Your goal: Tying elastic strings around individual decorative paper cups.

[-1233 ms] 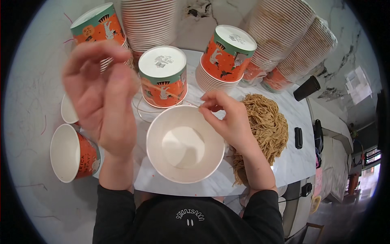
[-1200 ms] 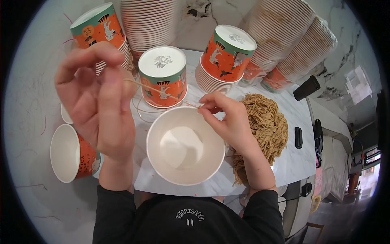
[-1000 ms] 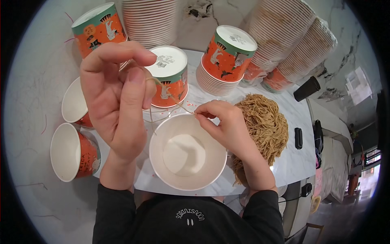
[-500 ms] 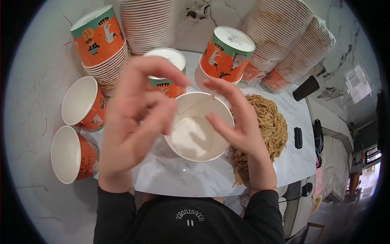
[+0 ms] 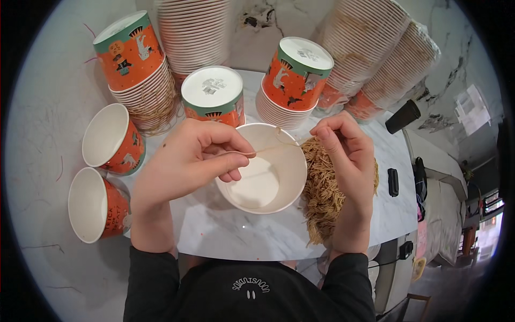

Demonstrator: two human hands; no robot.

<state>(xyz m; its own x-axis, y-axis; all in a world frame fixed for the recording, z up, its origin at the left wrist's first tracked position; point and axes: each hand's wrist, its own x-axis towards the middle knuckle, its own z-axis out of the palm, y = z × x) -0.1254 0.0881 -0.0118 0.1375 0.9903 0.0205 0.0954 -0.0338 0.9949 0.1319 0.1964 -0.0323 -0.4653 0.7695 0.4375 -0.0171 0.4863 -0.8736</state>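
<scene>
A thin tan string (image 5: pixel 276 146) stretches over the open white paper bucket (image 5: pixel 261 185) in front of me, with a small loop near the bucket's far rim. My left hand (image 5: pixel 196 158) pinches the string between thumb and forefinger, left of the bucket's mouth. At the bucket's right, my right hand (image 5: pixel 346 150) is closed in a pinch; I cannot make out what its fingertips hold. Under and beside that hand lies a big heap of tan strings (image 5: pixel 322 188). The bucket stands upright with its white inside showing.
Orange and green paper buckets stand upside down in stacks at the back left (image 5: pixel 131 59), middle (image 5: pixel 213 88) and back right (image 5: pixel 300 70). Two buckets (image 5: pixel 104 137) lie tipped at the left. Plastic-wrapped stacks (image 5: pixel 370 43), a black cup (image 5: pixel 403 116) and a small black object (image 5: pixel 393 182) are at right.
My left hand has moved lower and closed on the string. The fingers of my right hand have gone from spread to pinched, moving right and away from the bucket's middle.
</scene>
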